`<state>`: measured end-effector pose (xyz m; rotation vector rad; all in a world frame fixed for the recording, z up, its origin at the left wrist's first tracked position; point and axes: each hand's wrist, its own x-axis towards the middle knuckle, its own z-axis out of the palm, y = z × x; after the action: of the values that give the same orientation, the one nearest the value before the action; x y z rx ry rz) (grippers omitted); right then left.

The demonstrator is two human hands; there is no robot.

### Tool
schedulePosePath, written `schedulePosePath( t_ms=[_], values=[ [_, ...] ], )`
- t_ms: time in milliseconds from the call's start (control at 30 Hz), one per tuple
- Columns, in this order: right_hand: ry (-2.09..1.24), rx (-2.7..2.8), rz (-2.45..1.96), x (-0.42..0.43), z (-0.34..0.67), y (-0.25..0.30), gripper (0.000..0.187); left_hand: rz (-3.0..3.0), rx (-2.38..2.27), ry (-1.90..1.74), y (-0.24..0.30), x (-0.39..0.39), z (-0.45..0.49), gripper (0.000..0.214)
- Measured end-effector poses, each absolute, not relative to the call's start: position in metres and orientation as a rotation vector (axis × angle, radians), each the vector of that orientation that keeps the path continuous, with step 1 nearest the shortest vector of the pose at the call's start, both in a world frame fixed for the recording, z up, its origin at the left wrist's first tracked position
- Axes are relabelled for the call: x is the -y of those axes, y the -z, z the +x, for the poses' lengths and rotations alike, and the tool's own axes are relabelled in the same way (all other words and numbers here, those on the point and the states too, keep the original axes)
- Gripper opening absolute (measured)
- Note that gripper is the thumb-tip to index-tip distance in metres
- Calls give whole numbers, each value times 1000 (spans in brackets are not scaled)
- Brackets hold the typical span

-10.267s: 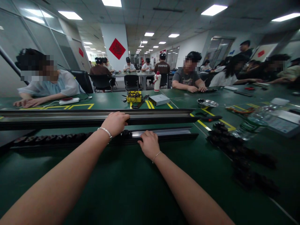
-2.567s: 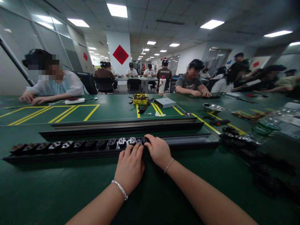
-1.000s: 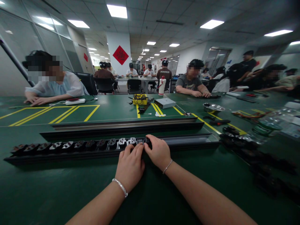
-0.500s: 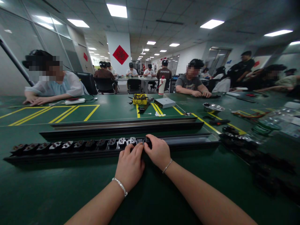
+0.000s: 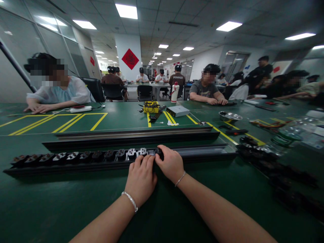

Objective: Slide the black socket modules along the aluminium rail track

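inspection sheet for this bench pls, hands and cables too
surface: green tabletop marked with yellow tape lines
job's things: long black channel carrying a row of blocky black pieces; second long black channel beyond it
clutter: blurred pile of black pieces, clear plastic bottle with green label, round silvery metal bowl
hands: right hand pinches small black piece; left hand has fingers at the near channel, grip unclear
cables: black cables bunched on yellow box; orange wires
surroundings: seated person in grey shirt, bright ceiling lights
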<state>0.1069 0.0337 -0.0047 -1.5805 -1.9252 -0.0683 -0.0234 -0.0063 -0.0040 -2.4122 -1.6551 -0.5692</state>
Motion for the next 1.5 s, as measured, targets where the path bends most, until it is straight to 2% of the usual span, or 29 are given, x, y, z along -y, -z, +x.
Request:
schedulePosePath(
  t_ms=[500, 733, 1500],
  values=[
    [81, 1910, -1566, -35, 107, 7, 31, -2434, 1644, 559, 4, 6, -24, 47],
    [71, 1847, -1678, -34, 106, 6, 40, -2436, 1666, 549, 1, 6, -24, 46],
    [102, 1850, -1711, -33, 104, 5, 39, -2464, 1687, 548, -1, 7, -23, 45]
  ],
)
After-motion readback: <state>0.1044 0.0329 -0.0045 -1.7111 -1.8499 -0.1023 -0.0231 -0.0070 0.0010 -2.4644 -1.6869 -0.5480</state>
